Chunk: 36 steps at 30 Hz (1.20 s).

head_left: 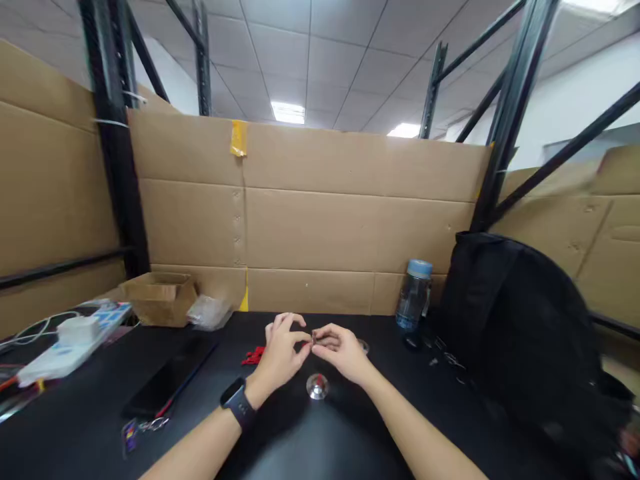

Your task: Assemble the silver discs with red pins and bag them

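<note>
My left hand [281, 350] and my right hand [341, 350] meet above the middle of the black table [320, 447]. Both pinch a small dark piece [314, 338] between thumb and fingertips; its kind is too small to make out. Below them on the table sits a small round shiny metal part [317, 386] with a spot of red at its centre. A cluster of small red pieces [253, 356] lies just left of my left hand. Partly hidden behind my right hand is a round metallic rim [364, 347]. A dark watch [239, 402] is on my left wrist.
On the left are a phone [173, 373], a keyring [150, 425], a white power strip [75, 343], a cardboard box [163, 297] and a clear plastic bag [209, 313]. At right stand a water bottle [413, 297] and a black backpack [520, 347]. Cardboard walls [320, 227] enclose the back.
</note>
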### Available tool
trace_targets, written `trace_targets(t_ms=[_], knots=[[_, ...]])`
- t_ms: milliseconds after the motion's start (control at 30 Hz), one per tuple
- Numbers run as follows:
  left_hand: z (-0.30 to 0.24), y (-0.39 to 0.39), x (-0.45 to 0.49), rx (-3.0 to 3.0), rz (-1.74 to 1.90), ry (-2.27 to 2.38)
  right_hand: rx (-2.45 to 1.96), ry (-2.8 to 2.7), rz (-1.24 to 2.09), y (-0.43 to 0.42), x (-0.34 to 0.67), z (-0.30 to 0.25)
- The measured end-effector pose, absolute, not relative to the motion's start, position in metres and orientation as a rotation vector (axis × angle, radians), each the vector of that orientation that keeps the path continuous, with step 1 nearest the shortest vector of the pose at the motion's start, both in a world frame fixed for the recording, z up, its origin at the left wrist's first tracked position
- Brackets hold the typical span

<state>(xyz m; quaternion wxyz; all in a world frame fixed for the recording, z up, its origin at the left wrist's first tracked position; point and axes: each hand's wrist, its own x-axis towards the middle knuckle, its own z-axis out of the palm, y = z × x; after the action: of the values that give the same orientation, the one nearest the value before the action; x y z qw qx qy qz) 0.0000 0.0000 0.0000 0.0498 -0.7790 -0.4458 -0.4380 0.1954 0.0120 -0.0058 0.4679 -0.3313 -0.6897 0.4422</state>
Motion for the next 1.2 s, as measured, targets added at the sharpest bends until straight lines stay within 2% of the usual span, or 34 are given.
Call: trace_targets(t_ms=[300,533,900,1200], knots=[[0.0,0.001,0.001,-2.396,-1.249,-1.423,-0.788,-1.742,1.063,0.011,0.194,-0.005],[-0.001,0.001,0.002,-2.431,-1.333,-1.457,-0.795,-1.765,0.987,0.013,0.198,-0.006],[0.001,0.002,0.001,-2.464,-1.418,-1.459,-0.764,-1.543,1.206,0.009,0.193,0.0],[0.005,-0.004,0.004,-2.367,-1.411,-1.411,-0.746,-1.526,1.251,0.004,0.194,0.005]])
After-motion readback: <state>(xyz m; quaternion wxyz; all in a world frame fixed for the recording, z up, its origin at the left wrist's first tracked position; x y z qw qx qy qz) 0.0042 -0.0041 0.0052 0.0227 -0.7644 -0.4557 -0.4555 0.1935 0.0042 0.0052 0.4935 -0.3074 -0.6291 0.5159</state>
